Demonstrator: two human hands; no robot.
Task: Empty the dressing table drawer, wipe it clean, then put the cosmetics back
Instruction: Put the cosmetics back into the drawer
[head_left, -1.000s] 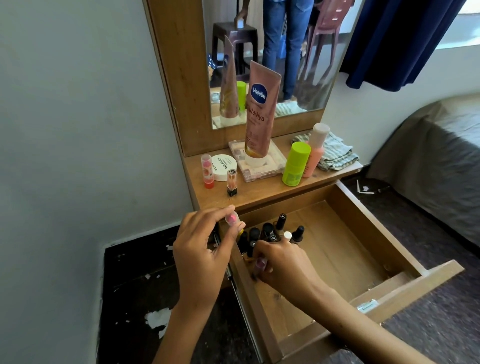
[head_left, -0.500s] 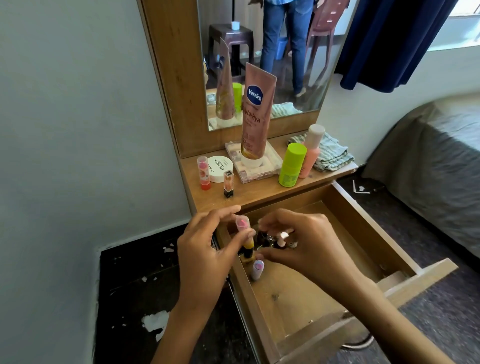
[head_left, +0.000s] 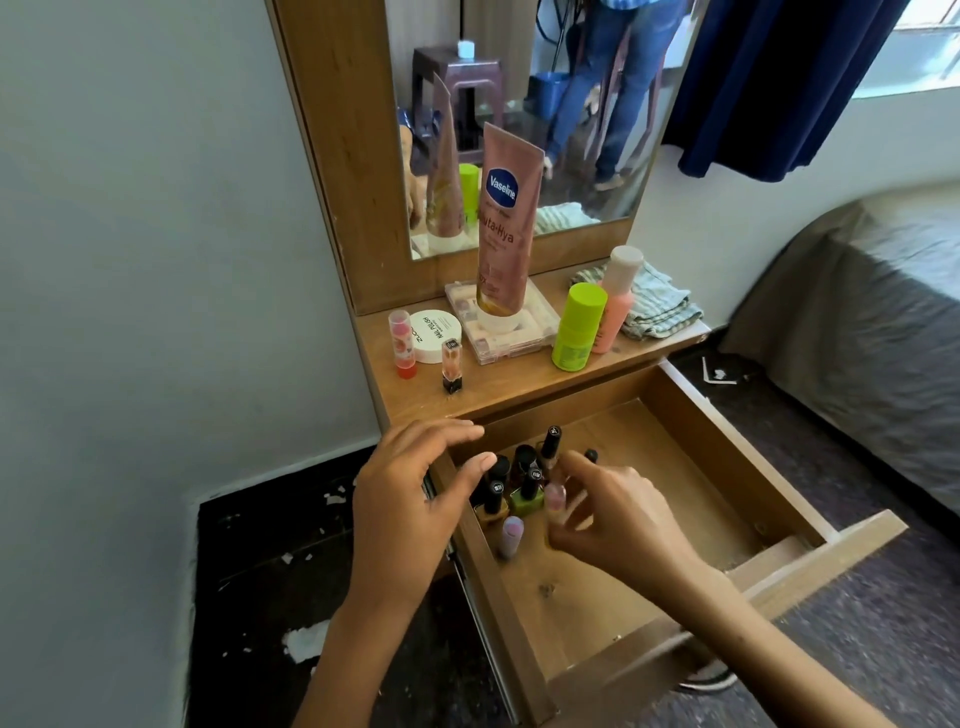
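The left hand (head_left: 410, 499) hovered at the drawer's left wall, fingers spread and curled, with nothing in its grasp. The right hand (head_left: 618, 519) reached into the drawer (head_left: 727, 467) from the front, its fingertips pinched on a small pink-capped tube (head_left: 555, 496) that stood upright beside the bottle cluster. The drawer was pulled fully out, its wooden floor bare except at the rear-left corner, where a group of nail polish bottles (head_left: 524, 480) with black caps stood packed together, a green one among them. A lilac-capped stick (head_left: 511, 535) stood just in front of that group, against the left wall. The step in hand was judged to be either emptying or refilling; the pictures did not settle which, though the bare floor and tidy grouping suggested restocking. The next move called for either setting the pinched tube down without tipping the neighbouring bottles or lifting it clear of them. On the tabletop (head_left: 519, 384) above, near the left edge, stood a red-based lip balm (head_left: 401, 343), a white round jar (head_left: 434, 335) and a small amber bottle (head_left: 452, 364). A clear palette (head_left: 498, 332) lay at the centre rear with a Vaseline tube (head_left: 504, 223) standing cap-down on it. A green roll-on (head_left: 579, 327) and a peach bottle (head_left: 615, 301) stood towards the right edge, touching a folded striped cloth (head_left: 660, 304). The mirror (head_left: 519, 104) rose behind.
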